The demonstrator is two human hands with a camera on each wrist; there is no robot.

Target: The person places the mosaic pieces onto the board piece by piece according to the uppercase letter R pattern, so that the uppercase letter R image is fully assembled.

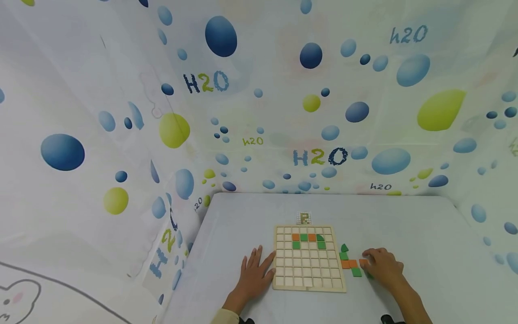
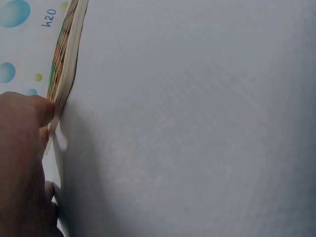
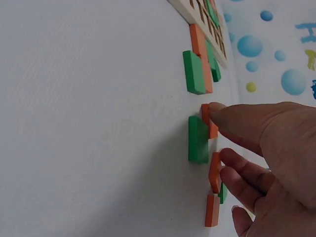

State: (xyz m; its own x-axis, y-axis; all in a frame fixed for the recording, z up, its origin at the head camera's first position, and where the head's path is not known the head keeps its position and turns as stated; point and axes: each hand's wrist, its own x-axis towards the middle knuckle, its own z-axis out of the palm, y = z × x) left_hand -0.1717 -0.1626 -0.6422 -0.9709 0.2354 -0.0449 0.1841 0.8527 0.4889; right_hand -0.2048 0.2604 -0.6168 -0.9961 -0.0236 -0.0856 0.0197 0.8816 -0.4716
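Note:
A wooden grid board (image 1: 288,288) lies on the table, with orange and green tiles (image 1: 304,237) in its upper cells. My left hand (image 1: 254,276) rests beside its left edge with fingers spread. In the left wrist view, the thumb (image 2: 43,111) touches the board's side. To the right of the board, my right hand (image 1: 382,268) has its thumb and forefinger at an orange square tile (image 3: 205,114), apparently pinching it. The forefinger is mostly hidden in the right wrist view. Curled fingers hover by another orange tile (image 3: 215,173). A green tile (image 3: 198,139) lies close to the thumb.
Between board and right hand lie loose orange tiles (image 1: 349,264), a green square (image 1: 356,272) and a green quarter-round tile (image 1: 344,248). A small pattern card (image 1: 304,218) sits behind the board. Patterned sheeting (image 1: 275,112) surrounds the white table (image 1: 238,216).

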